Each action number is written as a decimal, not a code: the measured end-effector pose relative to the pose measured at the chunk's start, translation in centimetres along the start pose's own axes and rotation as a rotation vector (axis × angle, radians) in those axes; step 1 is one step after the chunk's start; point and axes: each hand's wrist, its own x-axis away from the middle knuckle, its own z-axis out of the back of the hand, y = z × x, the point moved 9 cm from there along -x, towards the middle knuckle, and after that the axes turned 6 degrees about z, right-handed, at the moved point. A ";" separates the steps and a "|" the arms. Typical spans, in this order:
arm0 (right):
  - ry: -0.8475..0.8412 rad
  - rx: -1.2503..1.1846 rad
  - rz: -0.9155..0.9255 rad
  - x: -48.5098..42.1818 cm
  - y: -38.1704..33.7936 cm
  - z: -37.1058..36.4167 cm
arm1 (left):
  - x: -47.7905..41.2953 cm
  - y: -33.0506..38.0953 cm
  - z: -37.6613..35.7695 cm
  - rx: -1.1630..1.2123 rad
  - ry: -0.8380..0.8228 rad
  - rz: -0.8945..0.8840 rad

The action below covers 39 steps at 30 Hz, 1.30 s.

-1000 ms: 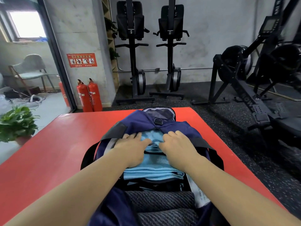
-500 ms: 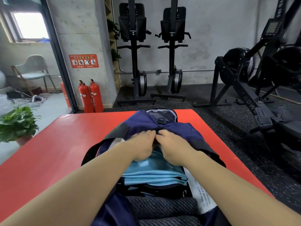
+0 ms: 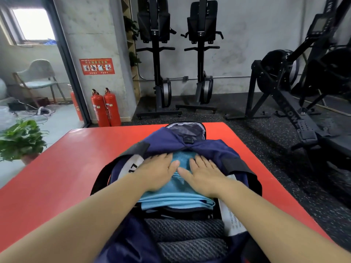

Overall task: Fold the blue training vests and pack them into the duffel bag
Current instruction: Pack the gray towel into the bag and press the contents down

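Note:
A navy duffel bag (image 3: 214, 150) lies open on a red mat (image 3: 62, 168), its mouth facing me. Inside it sits a stack of folded light-blue training vests (image 3: 176, 200). My left hand (image 3: 157, 173) and my right hand (image 3: 205, 175) lie flat side by side on top of the stack, fingers spread and pointing away from me, thumbs nearly touching. Neither hand grips anything. Below the vests, at the bag's near end, two rolled dark grey towels (image 3: 186, 238) are packed.
Two red fire extinguishers (image 3: 105, 107) stand by the wall beyond the mat. Black rowing machines (image 3: 284, 88) fill the right side on the dark speckled floor. A potted plant (image 3: 22, 139) sits left of the mat. A white label (image 3: 230, 217) hangs inside the bag.
My hands were curled together at the far end of the vests under the bag's flap. They have drawn back slightly and flattened out on top of the stack.

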 end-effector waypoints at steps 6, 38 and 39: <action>0.008 0.075 0.145 6.0 -3.5 0.1 | 5.3 1.0 -0.9 0.079 -0.116 -0.174; 0.102 0.192 0.132 10.0 -5.6 -4.9 | 12.0 0.3 -5.0 -0.133 0.006 -0.118; 0.084 0.172 0.126 10.1 -5.6 -4.7 | 12.0 0.5 -4.7 -0.119 0.001 -0.127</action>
